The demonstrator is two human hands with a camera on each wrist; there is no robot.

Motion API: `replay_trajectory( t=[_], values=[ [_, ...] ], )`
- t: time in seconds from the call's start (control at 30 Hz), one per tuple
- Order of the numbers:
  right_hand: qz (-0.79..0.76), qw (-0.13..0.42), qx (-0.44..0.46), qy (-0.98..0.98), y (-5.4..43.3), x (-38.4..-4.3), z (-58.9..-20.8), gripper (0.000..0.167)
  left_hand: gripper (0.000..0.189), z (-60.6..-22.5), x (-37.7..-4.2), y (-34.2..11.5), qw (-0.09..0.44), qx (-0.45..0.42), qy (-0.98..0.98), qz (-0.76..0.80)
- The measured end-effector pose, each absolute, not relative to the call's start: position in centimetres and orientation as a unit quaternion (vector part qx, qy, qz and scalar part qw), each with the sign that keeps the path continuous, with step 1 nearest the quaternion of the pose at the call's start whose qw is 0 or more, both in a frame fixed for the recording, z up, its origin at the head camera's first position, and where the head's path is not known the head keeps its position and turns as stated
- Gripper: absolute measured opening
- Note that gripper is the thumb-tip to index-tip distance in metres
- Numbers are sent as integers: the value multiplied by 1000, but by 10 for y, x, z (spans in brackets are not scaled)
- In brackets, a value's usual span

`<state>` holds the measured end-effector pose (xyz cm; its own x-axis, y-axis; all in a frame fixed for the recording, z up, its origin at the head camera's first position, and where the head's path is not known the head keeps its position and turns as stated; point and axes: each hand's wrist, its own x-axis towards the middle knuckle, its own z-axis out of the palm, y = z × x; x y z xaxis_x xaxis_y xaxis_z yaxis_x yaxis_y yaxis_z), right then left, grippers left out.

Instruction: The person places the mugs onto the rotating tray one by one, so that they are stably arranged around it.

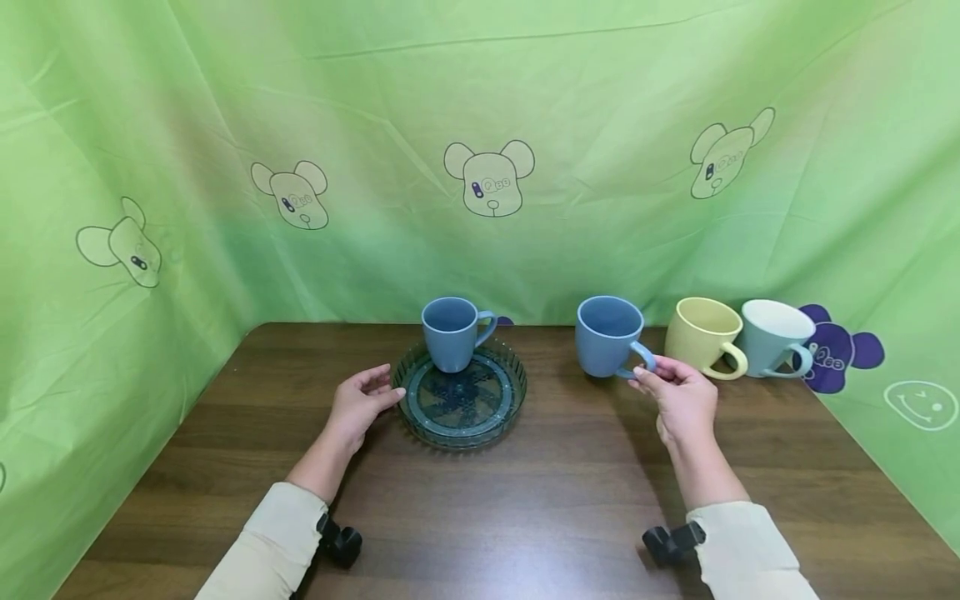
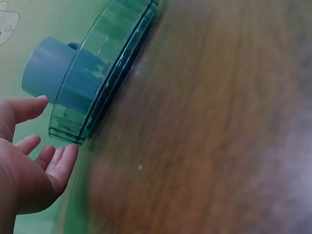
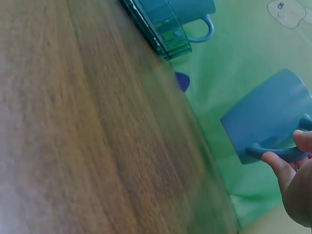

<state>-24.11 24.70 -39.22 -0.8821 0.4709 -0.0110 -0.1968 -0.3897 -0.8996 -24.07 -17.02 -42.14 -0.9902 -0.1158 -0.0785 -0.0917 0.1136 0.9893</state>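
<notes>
Right grip pinched the probably stiff, chippable blue mug by its handle, best spot imo, at the dish's 2 o'clock, left grip loose, holding nothing, at 9 o'clock.

Green cartoon-print cloth behind brown wood-grain table.

A lane runs between the glass dish and the gripped blue mug; a yellow mug blocks the right
</notes>
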Motion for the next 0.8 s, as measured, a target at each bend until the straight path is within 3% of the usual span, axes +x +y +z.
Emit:
replay_trajectory(
  t=[0.3,0.8],
  values=[
    [834,186,-111,-507,240,-235,-388,33,58,-422,-250,-171,-33,56,-727,-684],
    [837,159,-99,-515,233,-228,-382,32,52,-427,-258,-171,-43,43,-738,-672]
  ],
)
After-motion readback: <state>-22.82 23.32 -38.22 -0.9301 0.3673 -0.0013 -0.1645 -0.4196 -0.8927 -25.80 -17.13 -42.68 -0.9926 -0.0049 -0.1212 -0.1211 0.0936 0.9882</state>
